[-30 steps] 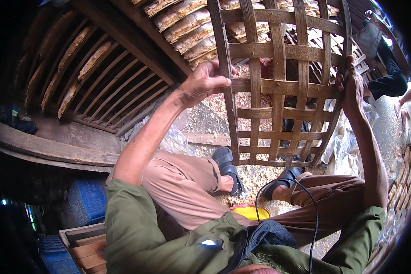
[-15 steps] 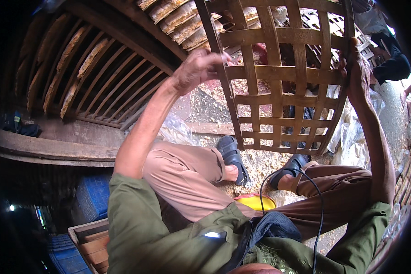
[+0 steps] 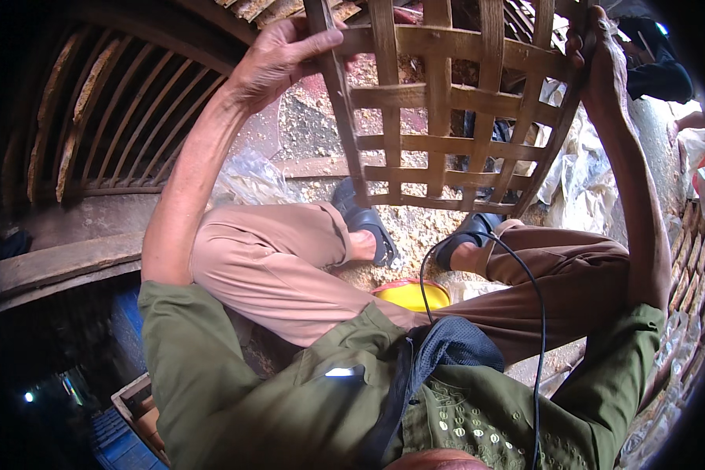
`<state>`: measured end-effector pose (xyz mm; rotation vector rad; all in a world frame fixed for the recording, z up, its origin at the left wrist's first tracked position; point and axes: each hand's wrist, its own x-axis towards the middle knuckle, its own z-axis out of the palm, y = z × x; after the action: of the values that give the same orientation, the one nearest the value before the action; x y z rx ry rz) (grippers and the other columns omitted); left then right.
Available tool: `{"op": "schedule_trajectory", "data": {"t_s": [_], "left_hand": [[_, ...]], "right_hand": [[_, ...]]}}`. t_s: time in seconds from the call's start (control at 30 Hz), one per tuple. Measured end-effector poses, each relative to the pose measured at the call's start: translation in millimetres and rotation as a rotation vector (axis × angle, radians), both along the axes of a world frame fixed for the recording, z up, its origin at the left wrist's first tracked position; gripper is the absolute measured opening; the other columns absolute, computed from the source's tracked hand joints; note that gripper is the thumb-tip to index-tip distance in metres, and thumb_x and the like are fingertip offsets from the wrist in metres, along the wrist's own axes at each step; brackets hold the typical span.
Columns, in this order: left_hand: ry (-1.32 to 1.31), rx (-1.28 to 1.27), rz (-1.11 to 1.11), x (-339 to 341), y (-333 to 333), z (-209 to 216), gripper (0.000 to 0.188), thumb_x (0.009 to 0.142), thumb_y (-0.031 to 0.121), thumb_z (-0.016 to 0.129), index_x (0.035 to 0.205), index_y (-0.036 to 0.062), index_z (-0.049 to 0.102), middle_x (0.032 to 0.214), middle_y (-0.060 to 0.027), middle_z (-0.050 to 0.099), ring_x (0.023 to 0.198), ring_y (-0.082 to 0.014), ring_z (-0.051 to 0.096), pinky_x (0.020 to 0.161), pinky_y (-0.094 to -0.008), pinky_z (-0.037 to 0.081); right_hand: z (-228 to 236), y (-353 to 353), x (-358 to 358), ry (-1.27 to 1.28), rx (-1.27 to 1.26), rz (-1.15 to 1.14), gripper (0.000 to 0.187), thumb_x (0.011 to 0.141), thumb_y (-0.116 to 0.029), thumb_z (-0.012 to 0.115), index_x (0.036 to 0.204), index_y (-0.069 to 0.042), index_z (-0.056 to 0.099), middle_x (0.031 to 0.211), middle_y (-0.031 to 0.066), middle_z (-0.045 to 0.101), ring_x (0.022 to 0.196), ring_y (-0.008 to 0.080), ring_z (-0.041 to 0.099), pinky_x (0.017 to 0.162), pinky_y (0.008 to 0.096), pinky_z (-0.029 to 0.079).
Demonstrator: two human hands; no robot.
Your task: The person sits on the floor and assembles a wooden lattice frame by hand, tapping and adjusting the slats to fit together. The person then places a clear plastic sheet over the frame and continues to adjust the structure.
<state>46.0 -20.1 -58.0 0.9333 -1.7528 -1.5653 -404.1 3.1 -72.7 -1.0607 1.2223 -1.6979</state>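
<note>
A woven bamboo lattice rack (image 3: 439,98) stands up in front of me, tilted, with its narrow bottom edge above the floor between my feet. My left hand (image 3: 278,63) grips its left side bar, thumb laid over the front and fingers behind. On the opposite side bar my right hand (image 3: 601,70) is wrapped round the edge, its fingers partly hidden by the frame. The rack's upper end runs out of view. Through its gaps show pale crumbs scattered over the floor and crumpled clear plastic.
Slatted wooden shelving (image 3: 110,117) with several crumb-edged trays rises at the left. A yellow, red-rimmed container (image 3: 415,294) sits between my legs. Clear plastic (image 3: 247,178) lies by my left foot. A black cable (image 3: 542,313) hangs over my lap. Dark clothing of another person (image 3: 654,82) shows far right.
My left hand, its fingers loose at the bar before, now grips it with the thumb in front. The view has shifted, and the rack and both hands appear higher and further left.
</note>
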Motion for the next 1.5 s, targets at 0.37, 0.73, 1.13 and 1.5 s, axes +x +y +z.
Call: {"op": "schedule_trajectory", "data": {"t_s": [0.37, 0.73, 1.13, 1.5], "left_hand": [[-0.134, 0.068, -0.013, -4.1, -4.2, 2.4, 0.047, 0.104, 0.046, 0.072, 0.125, 0.0042, 0.07, 0.105, -0.0062, 0.079, 0.093, -0.0151, 0.078, 0.093, -0.0397, 0.067], [-0.028, -0.194, 0.324, -28.0, 2.7, 4.2, 0.051, 0.103, 0.059, 0.068, 0.098, 0.0079, 0.067, 0.078, -0.0048, 0.071, 0.06, -0.0128, 0.073, 0.044, -0.0236, 0.053], [0.081, -0.277, 0.316, -4.6, -12.1, 24.5, 0.035, 0.109, 0.04, 0.068, 0.103, 0.0055, 0.073, 0.088, 0.0017, 0.071, 0.082, -0.0058, 0.063, 0.082, -0.0235, 0.049], [-0.095, -0.522, 0.344, -26.6, 6.6, 51.4, 0.039, 0.11, 0.043, 0.066, 0.097, 0.0067, 0.069, 0.074, 0.006, 0.058, 0.07, -0.0024, 0.051, 0.065, -0.0218, 0.042]], "right_hand": [[1.1, -6.0, -3.0, -0.138, -0.034, -0.082, 0.031, 0.113, -0.039, 0.06, 0.12, -0.008, 0.059, 0.09, 0.0039, 0.062, 0.069, 0.0102, 0.058, 0.052, 0.0216, 0.042], [0.0, 0.6, -0.7, -0.171, 0.078, 0.069, 0.036, 0.113, -0.048, 0.056, 0.118, -0.013, 0.059, 0.095, 0.0058, 0.067, 0.083, 0.0153, 0.067, 0.07, 0.0302, 0.054], [-6.2, 12.7, -19.2, 0.139, 0.239, 0.522, 0.042, 0.111, -0.042, 0.062, 0.125, -0.002, 0.062, 0.123, 0.0146, 0.075, 0.106, 0.0243, 0.078, 0.087, 0.0457, 0.07], [39.5, 45.7, 65.8, 1.653, -0.598, -0.29, 0.078, 0.101, -0.048, 0.07, 0.164, -0.012, 0.041, 0.166, 0.0192, 0.045, 0.148, 0.0357, 0.051, 0.122, 0.0551, 0.04]]}}
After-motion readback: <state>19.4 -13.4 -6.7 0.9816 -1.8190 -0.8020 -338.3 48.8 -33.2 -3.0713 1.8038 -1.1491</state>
